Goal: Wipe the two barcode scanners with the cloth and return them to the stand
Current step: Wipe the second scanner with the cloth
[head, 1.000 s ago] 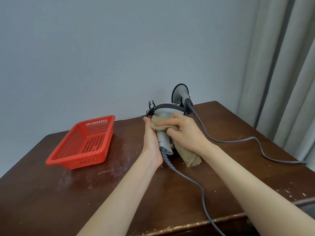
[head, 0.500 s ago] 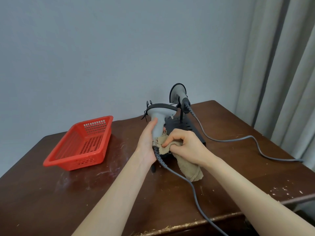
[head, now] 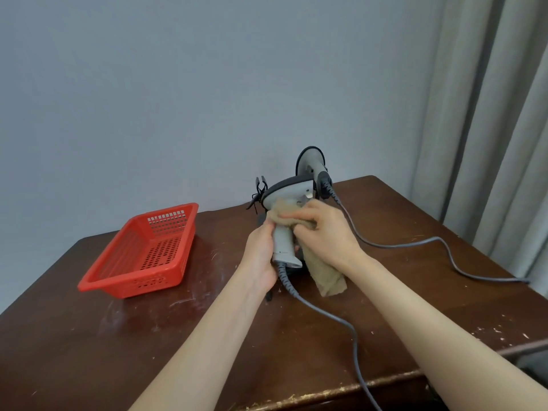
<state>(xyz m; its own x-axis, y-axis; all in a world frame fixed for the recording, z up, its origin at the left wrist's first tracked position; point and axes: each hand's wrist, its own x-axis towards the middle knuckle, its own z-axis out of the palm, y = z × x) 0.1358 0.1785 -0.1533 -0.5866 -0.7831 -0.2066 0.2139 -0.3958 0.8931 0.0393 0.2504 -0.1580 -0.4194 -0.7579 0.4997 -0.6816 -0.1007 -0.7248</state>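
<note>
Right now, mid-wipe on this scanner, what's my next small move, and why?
Probably draw the cloth down the handle: the right hand presses it just under the scanner head, while the left hand grips the lower handle.

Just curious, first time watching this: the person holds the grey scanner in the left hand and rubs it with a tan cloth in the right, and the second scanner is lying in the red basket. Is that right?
Not quite. The second scanner is not in the red basket; it sits on the black stand behind the hands, as the head view shows. The rest holds: the left hand grips the grey scanner, and the right hand rubs it with the tan cloth.
</note>
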